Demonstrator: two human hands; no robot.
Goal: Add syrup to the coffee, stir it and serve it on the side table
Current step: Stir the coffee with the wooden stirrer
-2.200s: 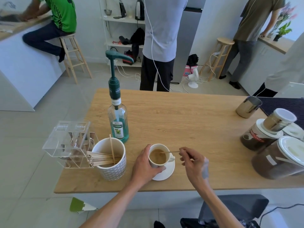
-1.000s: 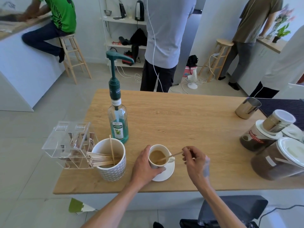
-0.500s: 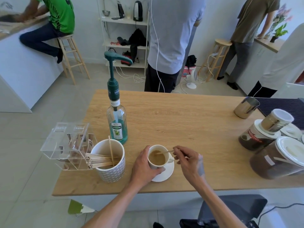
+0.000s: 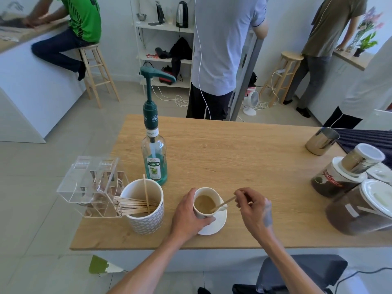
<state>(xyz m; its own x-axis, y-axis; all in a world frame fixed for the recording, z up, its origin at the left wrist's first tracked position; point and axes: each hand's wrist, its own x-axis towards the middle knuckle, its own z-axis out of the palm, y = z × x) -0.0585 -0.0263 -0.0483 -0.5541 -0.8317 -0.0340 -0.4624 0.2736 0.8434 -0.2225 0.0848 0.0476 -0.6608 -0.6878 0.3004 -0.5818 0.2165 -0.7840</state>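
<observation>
Head view: stir step. Keep stirrer [image 4: 224, 203] tip low in coffee, small circles, no rim knocks — cup [image 4: 206, 202] sits on saucer [image 4: 216, 225] near table [image 4: 233, 158] front edge. My left hand [image 4: 188, 216] wraps cup wall, fingers closed round it. My right hand [image 4: 252, 205] pinches stirrer top — narrow thumb/finger grip.

The left hand [image 4: 186, 215] covers the near-left wall of the cup [image 4: 206, 203] and part of the saucer [image 4: 214, 227]. The stirrer's [image 4: 224, 203] upper end is lost among the right hand's [image 4: 253, 209] fingers [image 4: 240, 195]. The picture's right edge cuts the jars [image 4: 360, 211]. The syrup bottle's [image 4: 154, 158] small label print is unreadable.
</observation>
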